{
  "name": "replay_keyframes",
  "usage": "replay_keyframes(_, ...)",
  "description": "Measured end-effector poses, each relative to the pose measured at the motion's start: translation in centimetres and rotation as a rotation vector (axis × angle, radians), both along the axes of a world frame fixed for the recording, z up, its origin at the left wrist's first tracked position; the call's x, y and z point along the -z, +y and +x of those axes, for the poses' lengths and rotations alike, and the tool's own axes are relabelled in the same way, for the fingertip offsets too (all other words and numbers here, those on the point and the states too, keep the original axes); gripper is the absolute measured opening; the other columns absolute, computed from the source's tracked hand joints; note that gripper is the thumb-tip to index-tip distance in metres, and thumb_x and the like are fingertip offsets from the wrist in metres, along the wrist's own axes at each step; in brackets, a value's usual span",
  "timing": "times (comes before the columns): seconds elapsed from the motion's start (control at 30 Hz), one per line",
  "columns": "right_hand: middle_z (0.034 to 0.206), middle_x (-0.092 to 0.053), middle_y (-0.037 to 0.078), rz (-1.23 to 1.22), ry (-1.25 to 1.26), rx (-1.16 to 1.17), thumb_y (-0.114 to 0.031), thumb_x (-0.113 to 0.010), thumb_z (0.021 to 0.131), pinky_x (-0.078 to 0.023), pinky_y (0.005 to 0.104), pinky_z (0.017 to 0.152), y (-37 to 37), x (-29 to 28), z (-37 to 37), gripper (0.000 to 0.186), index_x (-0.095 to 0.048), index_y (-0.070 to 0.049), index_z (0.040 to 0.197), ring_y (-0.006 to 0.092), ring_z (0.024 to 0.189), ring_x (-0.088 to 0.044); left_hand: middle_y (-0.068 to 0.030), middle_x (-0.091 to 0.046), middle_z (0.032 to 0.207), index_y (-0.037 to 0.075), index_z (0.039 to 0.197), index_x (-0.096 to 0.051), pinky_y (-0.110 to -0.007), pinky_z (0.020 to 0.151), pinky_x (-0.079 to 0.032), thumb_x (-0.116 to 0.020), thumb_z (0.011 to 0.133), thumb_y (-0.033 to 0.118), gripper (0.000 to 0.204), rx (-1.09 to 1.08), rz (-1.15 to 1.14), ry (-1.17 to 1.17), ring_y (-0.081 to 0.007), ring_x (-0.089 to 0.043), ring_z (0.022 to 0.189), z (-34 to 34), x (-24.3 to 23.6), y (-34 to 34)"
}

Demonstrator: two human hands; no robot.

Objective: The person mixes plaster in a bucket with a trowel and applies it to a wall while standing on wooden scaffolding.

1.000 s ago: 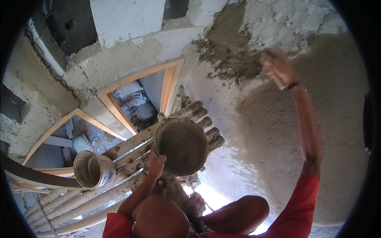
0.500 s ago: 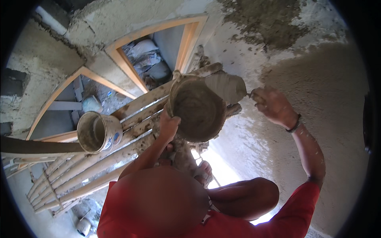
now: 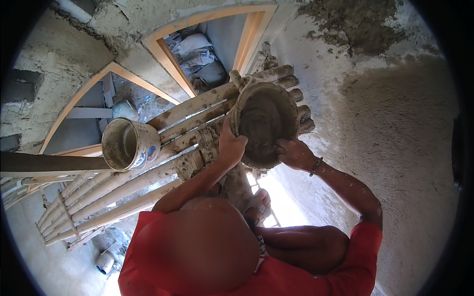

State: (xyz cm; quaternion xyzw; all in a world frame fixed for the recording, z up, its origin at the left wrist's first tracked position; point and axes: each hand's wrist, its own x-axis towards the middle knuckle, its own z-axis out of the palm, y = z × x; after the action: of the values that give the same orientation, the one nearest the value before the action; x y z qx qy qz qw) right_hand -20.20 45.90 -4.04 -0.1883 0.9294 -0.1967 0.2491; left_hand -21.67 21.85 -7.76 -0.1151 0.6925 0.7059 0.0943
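Observation:
A round mortar basin [image 3: 294,106], caked in grey and holding wet mortar [image 3: 261,126], rests on a platform of bamboo poles [image 3: 170,118]. My left hand [image 3: 232,144] is closed on its near left rim. Over the near right side of the basin, my right hand [image 3: 296,155] has its fingers curled round the trowel's handle. The blade, plain half a second ago, cannot be made out now and seems sunk in the mortar.
A white mortar-stained bucket [image 3: 148,143] stands on the poles to the left. Wood-framed arched openings [image 3: 163,61] lie beyond. A plastered wall [image 3: 390,128] rises close on the right. Bright light shows through a gap below my bent knee [image 3: 323,246] and foot.
My right hand has swung left and nearer, from beside the wall to the basin, taking the trowel with it. My left hand still grips the rim. The whole view has shifted slightly.

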Motion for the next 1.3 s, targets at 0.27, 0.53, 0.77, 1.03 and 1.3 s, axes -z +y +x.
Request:
replay_keyframes(0.27,0.099,-0.068,0.017,-0.042,-0.042,0.156,-0.028,-0.068,0.081,-0.054,0.0475,0.078,1.3,-1.1,1.0,0.043,-0.060,-0.012,0.120,0.0385,0.089,-0.066,-0.0193,-0.064,0.111,-0.001,0.135,-0.046,-0.038,0.093,-0.047,-0.056,0.069,0.000,0.067,0.029,-0.083,-0.123,-0.0315,-0.062,0.102,1.0,1.9,-1.9)
replay_keyframes(0.53,0.098,-0.068,0.019,-0.039,0.059,0.190,-0.021,-0.071,0.081,-0.054,0.0448,0.081,1.1,-10.4,-2.1,0.046,-0.057,-0.004,0.121,0.0363,0.089,-0.068,-0.0082,-0.063,0.102,-0.001,0.132,-0.049,-0.028,0.070,-0.050,-0.052,0.068,-0.005,0.065,-0.067,0.216,-0.073,-0.0163,-0.058,0.085,-0.2,1.6,-2.2)
replay_keyframes(0.77,0.096,-0.064,0.013,-0.005,0.068,0.155,-0.022,-0.076,0.082,-0.058,0.0340,0.062,1.3,-25.7,-5.5,0.044,-0.055,-0.001,0.115,0.0205,0.073,-0.067,-0.0087,-0.061,0.108,-0.004,0.132,-0.048,-0.027,0.073,-0.049,-0.050,0.065,-0.006,0.067,-0.030,0.216,-0.043,-0.0164,-0.057,0.089,-0.5,3.1,-1.8)
replay_keyframes(1.03,0.087,-0.065,0.010,-0.410,0.042,0.547,-0.017,-0.064,0.091,-0.053,0.0230,0.050,8.1,-33.0,-9.8,0.042,-0.056,0.004,0.126,0.0126,0.064,-0.061,-0.0079,-0.062,0.103,-0.002,0.131,-0.049,-0.027,0.066,-0.048,-0.050,0.064,-0.006,0.066,-0.068,0.211,0.002,-0.0157,-0.057,0.078,-0.5,3.1,-2.1)
replay_keyframes(1.3,0.086,-0.062,0.009,0.165,0.860,0.672,-0.027,-0.058,0.096,-0.055,0.0245,0.053,14.7,-41.8,-11.5,0.052,-0.048,0.000,0.140,0.0102,0.067,-0.060,-0.0100,-0.063,0.105,-0.003,0.131,-0.050,-0.028,0.069,-0.050,-0.052,0.065,-0.004,0.066,-0.054,0.215,-0.072,-0.0162,-0.058,0.083,-0.5,1.6,-2.1)
